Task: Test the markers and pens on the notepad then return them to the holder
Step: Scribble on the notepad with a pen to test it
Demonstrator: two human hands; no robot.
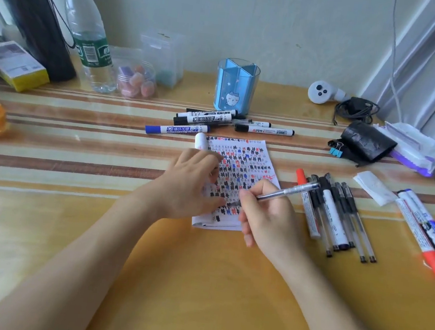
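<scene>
1. Table (pixel 46 200): striped at the far side, plain yellow nearer me; carried all that follows.
2. Left hand (pixel 190 186): I logged it resting on the notepad's left half, fingers fairly straight and spread, pinning the page; its grip held nothing.
3. Right hand (pixel 267 215): at the notepad's lower right corner, grip pinched round a pen.
4. Notepad (pixel 254 158): mid-table, page crowded with black, red and blue test marks.
5. Holder (pixel 236 86): blue, upright, beyond the notepad; I saw nothing standing in it.
6. Markers (pixel 205 120): loose heap just in front of the holder.
7. Pen row (pixel 339 218): pens and markers laid side by side, right of the notepad.
8. Pen (pixel 288 191): long axis ran from the fingers up and rightward, back end over the pen row; the tip was hidden by the fingers.

Note: the holder lay straight ahead of the right hand, well apart, across the notepad. I judged that hand better placed for the return.
</scene>
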